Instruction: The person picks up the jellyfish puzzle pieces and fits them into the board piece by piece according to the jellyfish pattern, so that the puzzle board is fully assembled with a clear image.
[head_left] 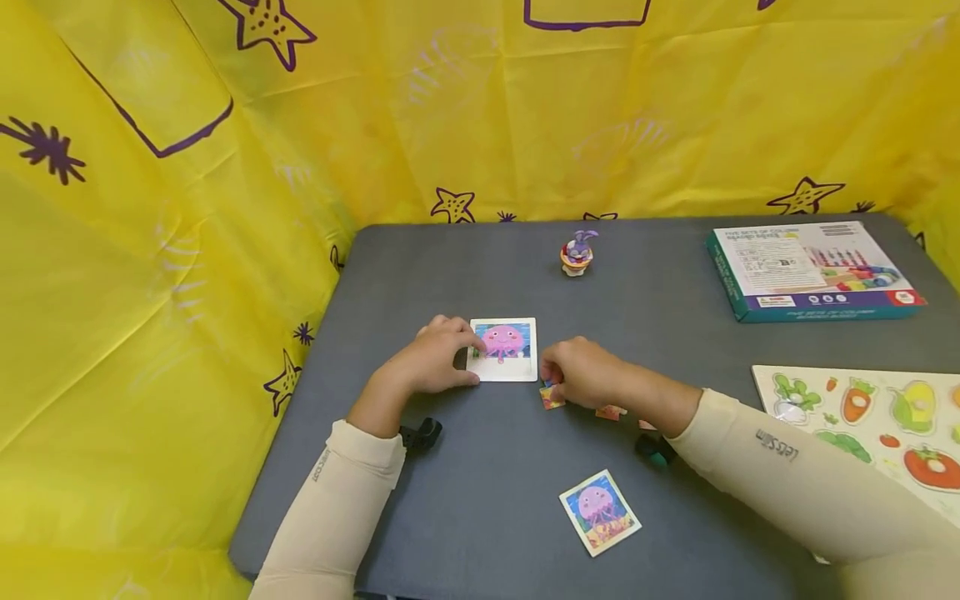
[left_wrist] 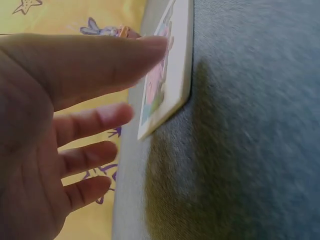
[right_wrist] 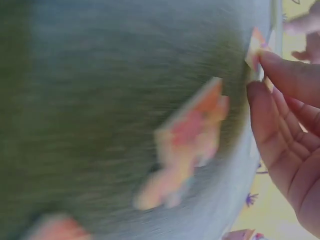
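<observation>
Pinched piece (right_wrist: 254, 49) beside jellyfish puzzle (head_left: 517, 369)

The left hand (head_left: 437, 356) spreads wide, the puzzle just to its right. Farther right, the right hand (head_left: 587, 371) pinches the piece; loose pieces (head_left: 608, 413) lie on the bench (head_left: 465, 508) near its wrist.

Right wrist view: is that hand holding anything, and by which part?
The right hand pinches a small puzzle piece by one edge, with the rest jutting free. Exactly which edge, I can't tell.
</observation>
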